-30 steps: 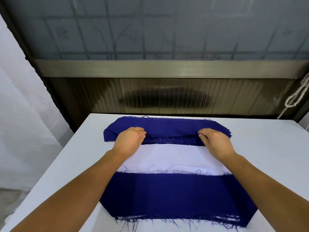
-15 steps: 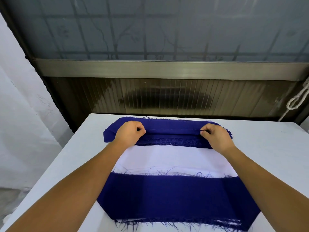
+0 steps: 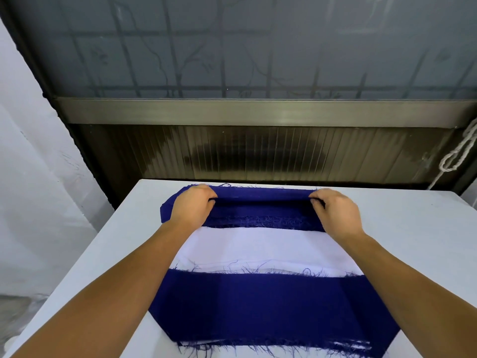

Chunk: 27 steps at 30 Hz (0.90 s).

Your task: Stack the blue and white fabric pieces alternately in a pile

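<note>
Left hand [image 3: 192,206] and right hand [image 3: 335,211] each pinching the far blue fabric [image 3: 260,206] at 12 o'clock, one white piece [image 3: 258,248], two blue pieces visible, near blue piece [image 3: 258,306] at 6 o'clock on the surface [image 3: 418,228]

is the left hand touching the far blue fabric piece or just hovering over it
Touching. The head view shows the left hand with fingers curled round the folded edge of the far blue fabric piece, pinching it with no gap; the right hand grips the other end.
</note>
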Each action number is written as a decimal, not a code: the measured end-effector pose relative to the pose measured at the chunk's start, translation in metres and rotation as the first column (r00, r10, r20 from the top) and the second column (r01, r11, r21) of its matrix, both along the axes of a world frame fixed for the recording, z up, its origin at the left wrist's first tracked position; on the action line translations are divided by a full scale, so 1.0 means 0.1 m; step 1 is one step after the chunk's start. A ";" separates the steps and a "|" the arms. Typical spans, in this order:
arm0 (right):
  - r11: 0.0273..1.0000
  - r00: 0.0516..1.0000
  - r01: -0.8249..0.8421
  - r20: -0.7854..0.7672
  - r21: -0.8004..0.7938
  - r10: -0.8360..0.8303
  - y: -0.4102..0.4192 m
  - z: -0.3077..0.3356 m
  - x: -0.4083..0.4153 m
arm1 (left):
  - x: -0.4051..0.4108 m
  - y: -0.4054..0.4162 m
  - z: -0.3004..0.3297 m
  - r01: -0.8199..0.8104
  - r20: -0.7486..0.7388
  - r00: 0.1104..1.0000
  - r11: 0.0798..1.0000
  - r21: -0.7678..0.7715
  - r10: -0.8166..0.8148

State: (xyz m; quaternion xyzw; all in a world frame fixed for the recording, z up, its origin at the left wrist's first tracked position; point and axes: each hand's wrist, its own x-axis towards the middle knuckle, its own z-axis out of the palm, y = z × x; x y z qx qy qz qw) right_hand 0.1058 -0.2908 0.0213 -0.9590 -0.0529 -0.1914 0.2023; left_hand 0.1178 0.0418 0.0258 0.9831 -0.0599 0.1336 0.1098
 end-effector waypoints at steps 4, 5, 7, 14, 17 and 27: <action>0.999 0.958 -0.036 0.284 -0.040 0.046 0.03 0.22 -0.19 | -0.20 0.08 0.24 0.050 0.276 0.960 0.999 0.005 -0.049; 0.998 0.958 -0.054 0.280 -0.018 0.057 0.02 0.26 -0.27 | -0.28 0.11 0.29 0.060 0.300 0.952 0.998 -0.006 -0.056; 0.996 0.971 -0.085 0.228 0.039 0.074 -0.02 0.30 -0.46 | -0.45 0.18 0.34 0.072 0.269 0.961 0.997 -0.038 -0.059; 0.940 0.905 -0.184 -0.325 0.286 0.276 -0.24 0.34 -0.98 | -0.90 0.50 0.50 0.264 -0.298 0.883 0.909 -0.321 -0.362; 0.908 0.754 -0.185 -0.538 0.377 0.377 -0.31 0.34 -1.06 | -1.01 0.52 0.44 0.263 -0.510 0.744 0.890 -0.372 -0.433; 0.973 0.979 -0.192 0.095 0.126 0.181 -0.36 0.22 -1.28 | -1.27 0.40 0.33 0.206 -0.014 0.974 0.916 -0.345 -0.225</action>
